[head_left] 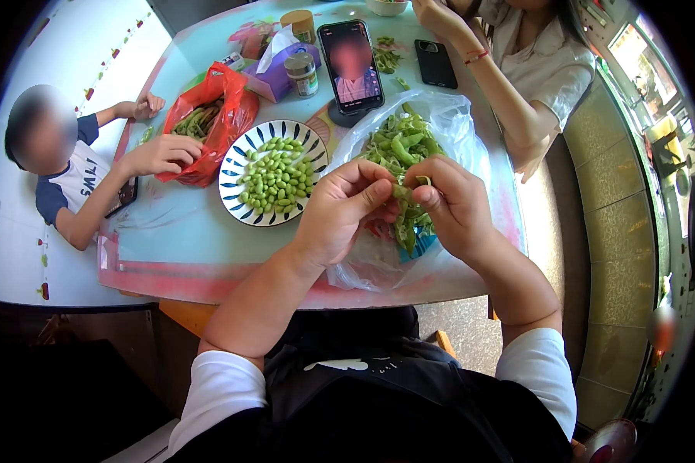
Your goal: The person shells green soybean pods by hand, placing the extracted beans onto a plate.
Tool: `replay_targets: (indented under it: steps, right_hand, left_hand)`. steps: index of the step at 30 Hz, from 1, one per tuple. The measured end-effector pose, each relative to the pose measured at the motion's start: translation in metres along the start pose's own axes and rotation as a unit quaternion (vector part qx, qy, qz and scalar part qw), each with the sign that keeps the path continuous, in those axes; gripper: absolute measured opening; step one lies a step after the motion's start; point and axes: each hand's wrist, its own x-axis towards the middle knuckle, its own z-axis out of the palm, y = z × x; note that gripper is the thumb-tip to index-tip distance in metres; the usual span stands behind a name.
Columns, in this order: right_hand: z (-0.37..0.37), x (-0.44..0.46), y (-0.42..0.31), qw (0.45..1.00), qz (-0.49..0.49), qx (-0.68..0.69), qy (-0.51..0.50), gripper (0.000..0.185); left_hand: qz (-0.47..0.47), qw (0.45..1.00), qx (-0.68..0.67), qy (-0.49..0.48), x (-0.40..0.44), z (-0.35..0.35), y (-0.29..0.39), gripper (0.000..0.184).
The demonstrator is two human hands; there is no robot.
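Note:
Between the fingertips of both my hands is a green soybean pod [401, 190]. My left hand [341, 207] pinches one end with thumb and forefinger. My right hand [457, 207] is closed on the other end, its thumb bent over the pod. Just beneath and beyond them, a clear plastic bag [471, 139] lies spread with a heap of green pods [400, 139] on it. To the left of my left hand stands a white plate with dark strokes around its rim [234, 197], bearing many shelled green beans [276, 176].
A person [77, 177] on the left reaches to a red bag [232, 100] of pods. Another person [529, 85] sits at the right. A propped phone [352, 65], a jar [301, 76], a purple tissue box [274, 79] and a black phone [435, 63] occupy the table's far side.

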Motion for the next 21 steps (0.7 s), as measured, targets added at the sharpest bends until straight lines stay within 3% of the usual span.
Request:
replay_targets:
  steps: [13,21]
  right_hand:
    - [0.013,-0.004,0.004,1.0,-0.019,-0.016,0.014,0.009]
    - [0.016,-0.003,0.003,0.998,0.003,-0.04,0.051,0.01]
  left_hand:
    - [0.068,0.992,0.101,-0.012,0.0,0.0,-0.004,0.008]
    - [0.069,0.99,0.11,0.048,-0.002,0.012,-0.001,0.018]
